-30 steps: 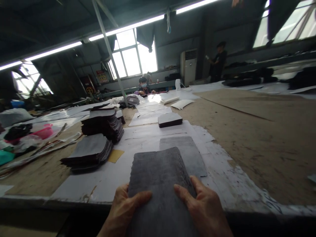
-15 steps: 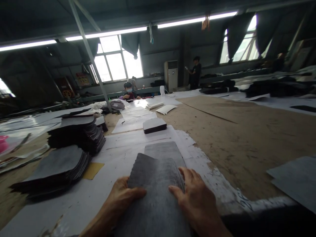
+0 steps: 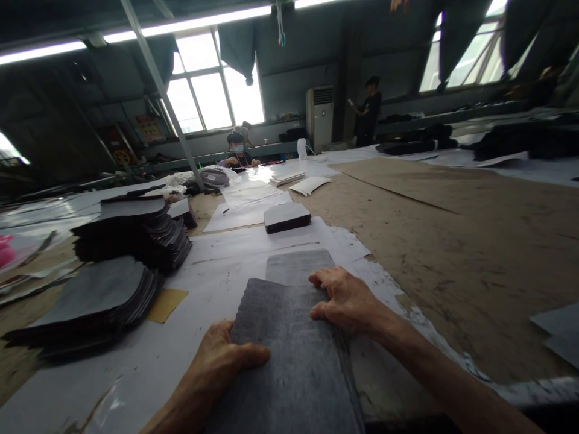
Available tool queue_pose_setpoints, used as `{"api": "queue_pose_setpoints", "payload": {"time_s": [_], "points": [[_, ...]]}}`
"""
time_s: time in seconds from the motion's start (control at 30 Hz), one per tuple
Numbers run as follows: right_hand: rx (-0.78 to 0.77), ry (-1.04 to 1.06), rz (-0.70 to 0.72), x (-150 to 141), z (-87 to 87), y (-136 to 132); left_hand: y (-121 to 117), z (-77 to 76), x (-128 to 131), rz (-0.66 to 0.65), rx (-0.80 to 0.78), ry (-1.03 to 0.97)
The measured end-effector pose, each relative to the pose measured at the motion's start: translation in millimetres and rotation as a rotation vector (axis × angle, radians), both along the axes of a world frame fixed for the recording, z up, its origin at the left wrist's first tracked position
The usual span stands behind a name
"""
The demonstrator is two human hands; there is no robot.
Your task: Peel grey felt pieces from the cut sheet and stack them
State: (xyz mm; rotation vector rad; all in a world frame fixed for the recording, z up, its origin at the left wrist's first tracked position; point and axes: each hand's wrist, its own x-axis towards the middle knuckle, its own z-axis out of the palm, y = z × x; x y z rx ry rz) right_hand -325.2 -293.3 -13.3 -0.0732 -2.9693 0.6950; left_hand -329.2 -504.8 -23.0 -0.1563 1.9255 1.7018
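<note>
A stack of grey sheets (image 3: 289, 355), perhaps fabric, lies in front of me with its layers fanned slightly along the far edge. My left hand (image 3: 228, 355) grips its left side, thumb flat on top and fingers tucked out of sight at the edge. At the far right corner, my right hand (image 3: 344, 298) has its thumb and fingers bent around the stack's edge. Just beyond, a paler grey sheet (image 3: 294, 265) lies on white paper (image 3: 217, 265), partly covered by the stack.
Two tall piles of dark grey pieces, a front pile (image 3: 99, 289) and a back pile (image 3: 131, 226), stand on the left beside a yellow card (image 3: 167, 305). A small stack (image 3: 287, 214) lies ahead. Brown board (image 3: 429, 241) covers the right. Several people are farther back.
My right hand has moved forward along the stack's right edge to its far corner, and more of the forearm shows. The left hand keeps its hold. The view has tilted down slightly.
</note>
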Motion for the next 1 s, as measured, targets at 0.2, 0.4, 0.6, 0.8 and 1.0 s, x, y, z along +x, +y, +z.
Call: {"api": "queue_pose_setpoints", "payload": {"time_s": [0.2, 0.4, 0.6, 0.8, 1.0], "points": [[0.050, -0.014, 0.045, -5.5, 3.4, -0.8, -0.6, 3.6, -2.9, -0.028, 0.019, -0.044], [0.037, 0.041, 0.023, 0.8, -0.1, -7.0, -2.1, -0.4, -3.4, -0.050, 0.060, -0.041], [-0.094, -0.003, -0.110, 5.0, -0.5, -10.0, 0.7, 3.5, -1.6, -0.002, 0.022, -0.004], [-0.288, -0.104, -0.217, 16.4, -3.7, -10.7, -0.6, 2.6, -5.4, -0.002, 0.005, -0.019], [-0.335, -0.042, -0.268, 20.0, -18.4, -13.2, 0.9, 7.2, -3.8, 0.097, 0.013, -0.053]]}}
